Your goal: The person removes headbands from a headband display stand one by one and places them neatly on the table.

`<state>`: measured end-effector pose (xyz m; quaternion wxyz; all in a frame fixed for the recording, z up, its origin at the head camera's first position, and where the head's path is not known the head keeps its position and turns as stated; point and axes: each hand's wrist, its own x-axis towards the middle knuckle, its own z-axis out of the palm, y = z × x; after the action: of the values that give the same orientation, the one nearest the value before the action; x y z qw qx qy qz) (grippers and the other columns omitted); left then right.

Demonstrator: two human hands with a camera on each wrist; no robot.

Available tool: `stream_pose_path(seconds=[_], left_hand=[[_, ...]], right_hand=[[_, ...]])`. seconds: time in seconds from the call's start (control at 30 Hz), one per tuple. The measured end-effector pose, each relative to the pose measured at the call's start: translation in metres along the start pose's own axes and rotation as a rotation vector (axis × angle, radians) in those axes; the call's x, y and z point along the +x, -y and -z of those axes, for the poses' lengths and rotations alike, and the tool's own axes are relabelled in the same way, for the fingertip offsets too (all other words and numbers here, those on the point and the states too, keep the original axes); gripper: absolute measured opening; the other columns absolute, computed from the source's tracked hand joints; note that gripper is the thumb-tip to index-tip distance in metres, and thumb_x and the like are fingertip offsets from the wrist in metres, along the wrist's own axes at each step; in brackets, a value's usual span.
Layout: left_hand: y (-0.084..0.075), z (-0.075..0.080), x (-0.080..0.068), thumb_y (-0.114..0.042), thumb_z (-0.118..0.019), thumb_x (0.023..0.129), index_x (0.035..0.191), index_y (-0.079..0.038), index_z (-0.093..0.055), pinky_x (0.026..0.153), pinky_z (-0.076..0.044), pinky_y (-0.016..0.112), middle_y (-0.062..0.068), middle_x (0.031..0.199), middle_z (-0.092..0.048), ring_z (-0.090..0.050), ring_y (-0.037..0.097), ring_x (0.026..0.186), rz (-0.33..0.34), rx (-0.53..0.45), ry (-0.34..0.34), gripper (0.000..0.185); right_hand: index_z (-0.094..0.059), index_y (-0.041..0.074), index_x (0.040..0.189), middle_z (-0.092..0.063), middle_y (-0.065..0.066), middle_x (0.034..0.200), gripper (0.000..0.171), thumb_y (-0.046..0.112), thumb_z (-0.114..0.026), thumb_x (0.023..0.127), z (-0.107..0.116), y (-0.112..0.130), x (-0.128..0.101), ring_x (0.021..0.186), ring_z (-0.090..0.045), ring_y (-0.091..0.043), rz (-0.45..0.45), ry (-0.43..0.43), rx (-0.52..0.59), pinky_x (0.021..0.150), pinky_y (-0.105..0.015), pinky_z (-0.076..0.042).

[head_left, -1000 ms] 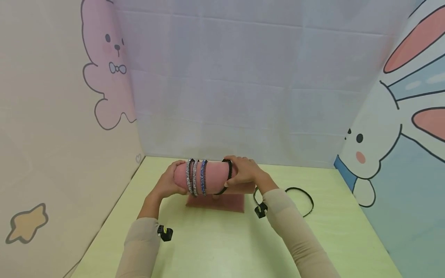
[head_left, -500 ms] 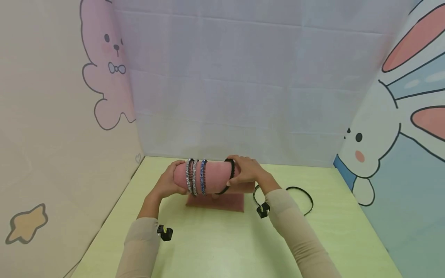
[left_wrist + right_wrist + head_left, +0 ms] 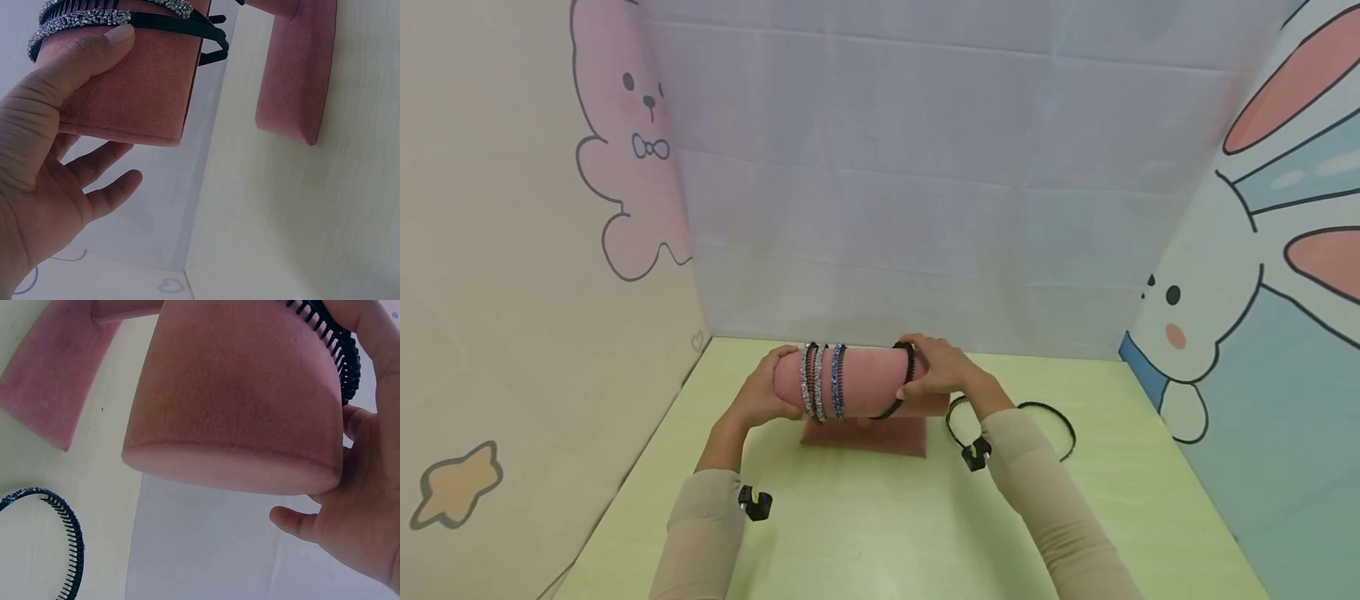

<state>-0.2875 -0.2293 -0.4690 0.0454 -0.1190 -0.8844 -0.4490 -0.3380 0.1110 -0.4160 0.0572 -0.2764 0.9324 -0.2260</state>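
Note:
A pink padded display stand (image 3: 871, 375), a thick horizontal roll on a flat base (image 3: 865, 437), stands on the table. Round its left part sit two silver glittery headbands (image 3: 820, 383) and a blue glittery headband (image 3: 837, 383). My left hand (image 3: 762, 393) holds the roll's left end, thumb in front at a silver headband (image 3: 81, 26) and several fingers behind. Near the right end, my right hand (image 3: 942, 369) grips a toothed black headband (image 3: 350, 362) that goes over the roll. Its thumb is at the front and its fingers are at the top.
Another dark toothed headband (image 3: 1060, 417) lies on the pale yellow-green table (image 3: 850, 525) at the right, partly hidden by the right forearm. A pale curtain wall (image 3: 880, 208) rises behind the stand, with cartoon-printed walls on both sides.
My right hand has slid rightward along the roll, and the black headband has moved with it toward the right end. My left hand has stayed in place.

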Motion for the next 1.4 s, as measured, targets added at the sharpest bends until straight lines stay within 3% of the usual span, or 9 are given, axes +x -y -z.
stream_pose_path(seconds=[0.2, 0.67, 0.9, 1.2, 1.4], left_hand=[[0.0, 0.0, 0.001, -0.004, -0.091, 0.045, 0.139, -0.023, -0.033, 0.083, -0.044, 0.05, 0.009, 0.132, -0.042, -0.048, 0.033, 0.107, -0.012, -0.003, -0.003, 0.112], [0.0, -0.001, 0.001, -0.004, -0.091, 0.046, 0.139, -0.023, -0.033, 0.085, -0.043, 0.05, 0.009, 0.132, -0.042, -0.048, 0.032, 0.108, -0.023, -0.008, 0.002, 0.111], [-0.001, -0.003, 0.0, 0.0, -0.09, 0.046, 0.138, -0.022, -0.034, 0.085, -0.043, 0.05, 0.01, 0.131, -0.043, -0.048, 0.032, 0.108, -0.035, -0.024, 0.003, 0.11], [0.001, -0.002, -0.001, -0.003, -0.091, 0.044, 0.139, -0.023, -0.033, 0.083, -0.045, 0.048, 0.009, 0.13, -0.044, -0.049, 0.031, 0.106, -0.012, -0.016, -0.004, 0.113], [0.001, -0.002, -0.001, -0.005, -0.092, 0.044, 0.139, -0.023, -0.032, 0.083, -0.045, 0.048, 0.009, 0.13, -0.044, -0.05, 0.031, 0.106, -0.013, -0.019, 0.0, 0.113]], right_hand=[[-0.037, 0.027, 0.138, -0.049, -0.009, 0.124, 0.09, 0.054, -0.076, 0.062, 0.002, -0.007, -0.003, 0.11, -0.045, -0.03, -0.004, -0.001, 0.041, 0.083, -0.048, -0.041], [-0.036, 0.021, 0.138, -0.051, -0.009, 0.123, 0.089, 0.047, -0.078, 0.064, 0.005, -0.023, -0.01, 0.105, -0.049, -0.026, 0.043, -0.005, 0.145, 0.085, -0.045, -0.041], [-0.034, 0.015, 0.139, -0.052, -0.013, 0.121, 0.088, 0.042, -0.077, 0.066, 0.006, -0.028, -0.014, 0.104, -0.052, -0.031, 0.057, 0.004, 0.179, 0.085, -0.045, -0.042], [-0.028, 0.021, 0.146, -0.04, -0.013, 0.137, 0.092, 0.042, -0.073, 0.068, 0.007, -0.031, -0.016, 0.121, -0.04, -0.031, 0.066, 0.032, 0.227, 0.093, -0.052, -0.035], [-0.032, 0.02, 0.142, -0.044, -0.014, 0.134, 0.087, 0.038, -0.074, 0.069, 0.007, -0.032, -0.019, 0.118, -0.043, -0.032, 0.05, 0.03, 0.289, 0.092, -0.052, -0.036]])
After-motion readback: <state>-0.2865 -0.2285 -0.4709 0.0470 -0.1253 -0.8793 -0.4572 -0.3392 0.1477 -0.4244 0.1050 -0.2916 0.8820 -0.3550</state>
